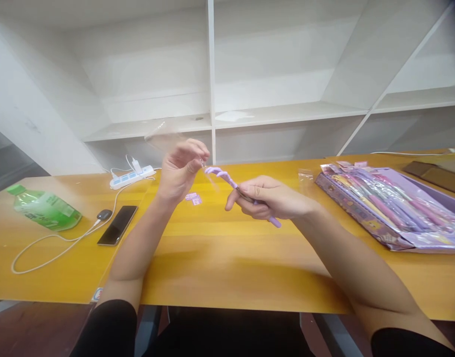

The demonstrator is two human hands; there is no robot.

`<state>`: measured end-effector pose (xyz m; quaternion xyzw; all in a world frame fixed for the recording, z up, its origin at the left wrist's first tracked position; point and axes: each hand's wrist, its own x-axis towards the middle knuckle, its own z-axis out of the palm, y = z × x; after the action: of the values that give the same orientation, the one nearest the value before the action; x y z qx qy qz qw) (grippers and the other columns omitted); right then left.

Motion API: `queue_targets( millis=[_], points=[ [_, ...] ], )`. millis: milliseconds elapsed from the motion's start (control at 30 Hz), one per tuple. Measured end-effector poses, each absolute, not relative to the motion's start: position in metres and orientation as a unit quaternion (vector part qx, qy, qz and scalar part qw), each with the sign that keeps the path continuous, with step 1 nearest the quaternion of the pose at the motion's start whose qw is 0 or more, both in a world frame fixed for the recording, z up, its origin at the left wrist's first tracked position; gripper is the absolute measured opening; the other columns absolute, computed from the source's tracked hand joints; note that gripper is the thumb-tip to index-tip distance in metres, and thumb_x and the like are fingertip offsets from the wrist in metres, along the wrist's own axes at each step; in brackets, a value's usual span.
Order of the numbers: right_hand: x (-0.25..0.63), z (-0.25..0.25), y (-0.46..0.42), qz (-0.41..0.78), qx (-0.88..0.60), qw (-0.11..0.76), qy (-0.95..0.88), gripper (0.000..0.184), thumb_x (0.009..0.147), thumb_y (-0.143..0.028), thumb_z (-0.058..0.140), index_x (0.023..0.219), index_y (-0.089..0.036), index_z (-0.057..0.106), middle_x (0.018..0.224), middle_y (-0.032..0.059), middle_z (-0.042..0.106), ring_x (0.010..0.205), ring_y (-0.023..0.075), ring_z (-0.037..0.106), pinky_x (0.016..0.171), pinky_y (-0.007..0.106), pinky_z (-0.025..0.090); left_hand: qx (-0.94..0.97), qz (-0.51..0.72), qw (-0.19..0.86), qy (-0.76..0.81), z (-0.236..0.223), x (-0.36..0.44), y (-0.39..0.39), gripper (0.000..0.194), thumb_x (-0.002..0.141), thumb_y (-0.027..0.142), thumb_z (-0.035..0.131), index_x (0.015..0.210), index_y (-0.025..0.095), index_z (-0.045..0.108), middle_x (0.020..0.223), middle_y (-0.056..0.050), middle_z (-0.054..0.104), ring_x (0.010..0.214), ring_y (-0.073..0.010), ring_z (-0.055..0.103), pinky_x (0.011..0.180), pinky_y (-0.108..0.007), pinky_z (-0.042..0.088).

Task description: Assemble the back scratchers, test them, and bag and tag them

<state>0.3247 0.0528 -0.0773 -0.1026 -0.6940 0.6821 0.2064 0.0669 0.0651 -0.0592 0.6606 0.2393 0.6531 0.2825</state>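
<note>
My right hand (259, 197) is wrapped round a purple pen (275, 221) whose upper end has a curly, looped shape. The pen is tilted, its curled end up and to the left. At that end, my left hand (181, 171) pinches a clear plastic sleeve (162, 135), which trails above the hand and is blurred. Whether some of the sleeve still covers the pen's tip I cannot tell. Beneath, on the table, lie small pink-and-white labels (194, 198).
An open purple display box (361, 218) of wrapped pens stands to the right, with a small clear wrapper (305, 176) beside it. Leftward are a green bottle (45, 208) on its side, a phone (118, 225), a white cable and a power strip (131, 177). White shelves (272, 116) rise behind.
</note>
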Motion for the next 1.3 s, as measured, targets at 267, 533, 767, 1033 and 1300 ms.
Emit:
queue_targets(
  millis=[267, 533, 767, 1033, 1300],
  points=[
    [0.314, -0.072, 0.034, 0.566, -0.185, 0.300, -0.745, 0.049, 0.112, -0.061, 0.061, 0.118, -0.017, 0.082, 0.061, -0.0084, 0.034, 0.049, 0.0085, 0.033, 0.040, 0.022, 0.031, 0.643, 0.653, 0.332, 0.223, -0.059, 0.062, 0.071, 0.069, 0.063, 0.079, 0.099, 0.110, 0.034, 0.076, 0.096, -0.004, 0.065, 0.076, -0.0169, 0.062, 0.065, -0.032, 0.053],
    [0.314, -0.070, 0.028, 0.417, -0.281, 0.404, -0.764, 0.054, 0.110, -0.067, 0.058, 0.112, -0.018, 0.081, 0.065, -0.0061, 0.035, 0.055, 0.0100, 0.031, 0.049, 0.026, 0.028, 0.635, 0.643, 0.379, 0.197, -0.049, 0.057, 0.065, 0.085, 0.069, 0.085, 0.092, 0.128, 0.027, 0.075, 0.127, -0.013, 0.075, 0.106, -0.0281, 0.080, 0.086, -0.037, 0.067],
    [0.325, -0.064, 0.035, 0.203, -0.334, 0.419, -0.820, 0.050, 0.114, -0.055, 0.053, 0.087, -0.020, 0.076, 0.068, -0.0021, 0.043, 0.062, 0.0118, 0.037, 0.059, 0.028, 0.029, 0.618, 0.641, 0.415, 0.189, -0.047, 0.067, 0.050, 0.056, 0.079, 0.045, 0.099, 0.129, 0.026, 0.080, 0.137, -0.010, 0.078, 0.119, -0.0290, 0.079, 0.100, -0.037, 0.067],
    [0.342, -0.057, 0.040, 0.109, -0.340, 0.405, -0.842, 0.050, 0.114, -0.053, 0.053, 0.084, -0.021, 0.076, 0.066, -0.0014, 0.047, 0.062, 0.0131, 0.041, 0.060, 0.029, 0.032, 0.577, 0.636, 0.459, 0.230, -0.045, 0.075, 0.040, 0.033, 0.085, 0.034, 0.098, 0.111, 0.019, 0.084, 0.119, -0.011, 0.086, 0.124, -0.0302, 0.080, 0.107, -0.039, 0.067],
    [0.349, -0.049, 0.040, 0.078, -0.318, 0.398, -0.857, 0.039, 0.114, -0.043, 0.054, 0.094, -0.021, 0.080, 0.069, -0.0014, 0.056, 0.064, 0.0131, 0.047, 0.063, 0.028, 0.038, 0.517, 0.651, 0.492, 0.259, -0.048, 0.077, 0.038, 0.025, 0.088, 0.034, 0.096, 0.096, 0.013, 0.084, 0.102, -0.011, 0.086, 0.109, -0.0278, 0.085, 0.098, -0.037, 0.072]
  ],
)
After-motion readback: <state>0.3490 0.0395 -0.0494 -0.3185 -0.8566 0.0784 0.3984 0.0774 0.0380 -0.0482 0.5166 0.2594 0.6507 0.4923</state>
